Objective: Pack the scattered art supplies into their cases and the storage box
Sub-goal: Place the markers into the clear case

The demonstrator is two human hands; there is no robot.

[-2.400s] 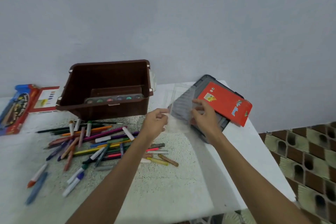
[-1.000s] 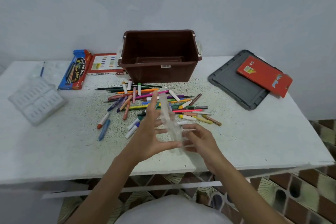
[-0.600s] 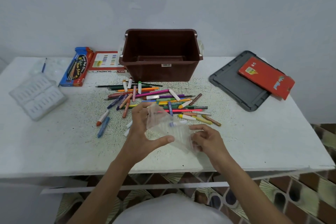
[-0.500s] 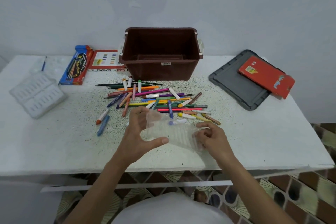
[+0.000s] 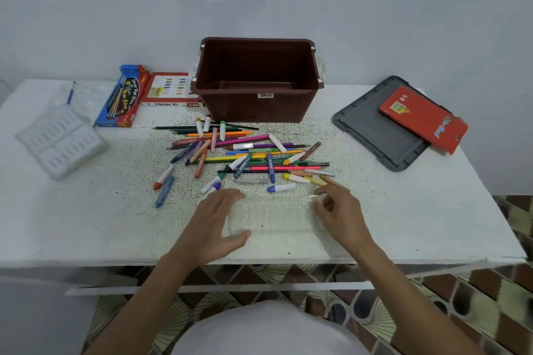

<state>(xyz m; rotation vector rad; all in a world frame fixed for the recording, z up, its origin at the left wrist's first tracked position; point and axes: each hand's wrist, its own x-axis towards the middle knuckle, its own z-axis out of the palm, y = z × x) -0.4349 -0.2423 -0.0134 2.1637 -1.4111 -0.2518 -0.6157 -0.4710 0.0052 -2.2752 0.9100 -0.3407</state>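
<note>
Well in front of the storage box (image 5: 259, 106), the clear tray (image 5: 274, 216) lies flat on the counter (image 5: 86, 225), the left hand (image 5: 215, 223) clasping its left end, the right hand (image 5: 339, 215) pinching its right. Squeezed, it (thin, flimsy-looking) may buckle; nudged toward the box, it could scatter the loose crayons and markers (image 5: 248, 155) between.

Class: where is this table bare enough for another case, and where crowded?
Bare: between the white tray and the pens; between pens and grey lid; right of the clear tray. Crowded: the pens before the box.
</note>
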